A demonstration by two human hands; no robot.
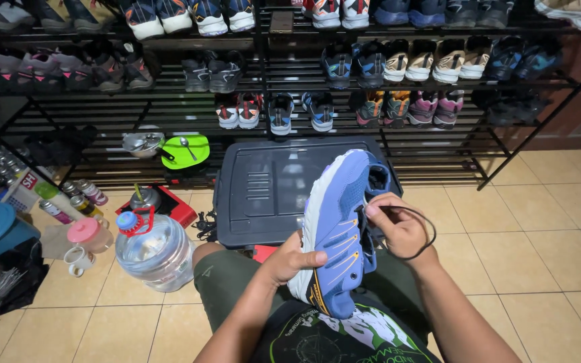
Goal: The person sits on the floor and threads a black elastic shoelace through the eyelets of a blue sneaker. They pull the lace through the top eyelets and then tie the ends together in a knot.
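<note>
The left hand (290, 261) clamps its fingers around the sole of a blue running shoe (341, 228), whose long axis runs tilted from the lap up toward the dark storage box (263, 188). The right hand (398, 225) pinches the black lace (417, 232) just beside the shoe's eyelets, its fingers together.

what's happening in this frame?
A seated person holds a blue running shoe with a white sole over their lap. The left hand grips the sole edge, while the right hand pinches a thin black lace at the shoe's opening; the lace loops out past the wrist. A dark plastic storage box sits in front, a clear water jug to the left, and black shoe racks behind.
</note>
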